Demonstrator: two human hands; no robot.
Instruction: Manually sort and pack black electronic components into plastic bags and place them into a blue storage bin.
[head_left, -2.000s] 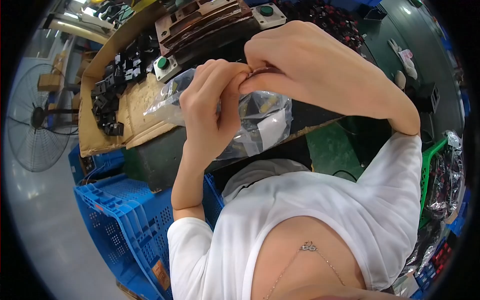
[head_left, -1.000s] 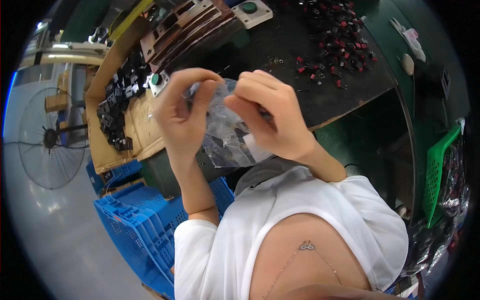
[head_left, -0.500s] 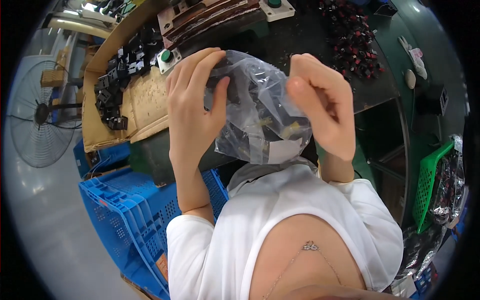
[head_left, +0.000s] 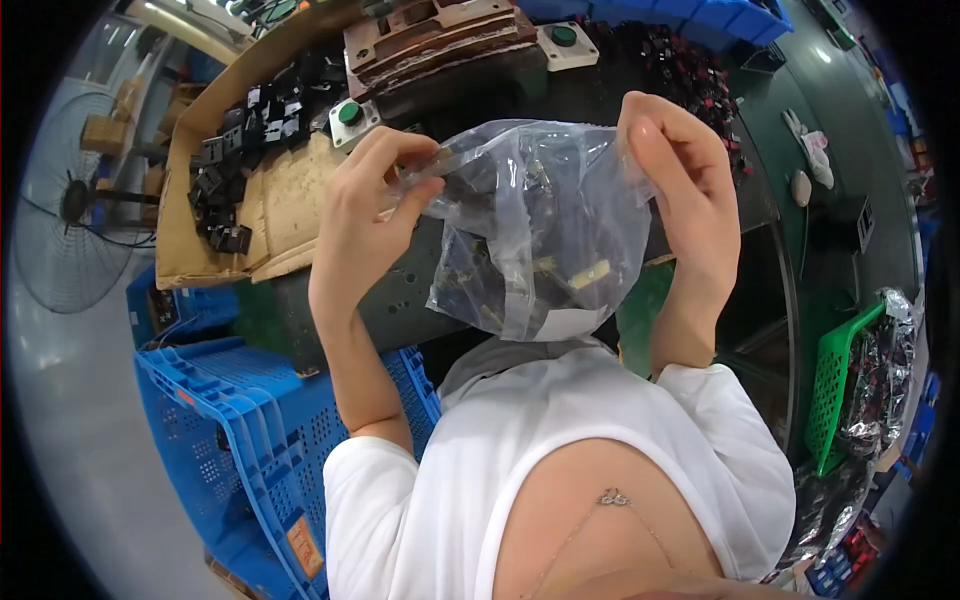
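Plastic bag (head_left: 545,225) | left hand (head_left: 365,200) fingers pinch rim | right hand (head_left: 680,185) fingers pinch rim

Both hands are up in front of the chest, stretching a clear plastic bag (head_left: 545,225) between them. The left hand (head_left: 365,205) pinches the bag's top edge, the right hand (head_left: 680,175) grips the opposite edge. Small dark parts with a few brass-coloured bits sit inside (too jumbled to tell apart). Beyond, a cardboard tray (head_left: 275,205) holds black components, and a blue plastic crate (head_left: 250,410) stands below left.
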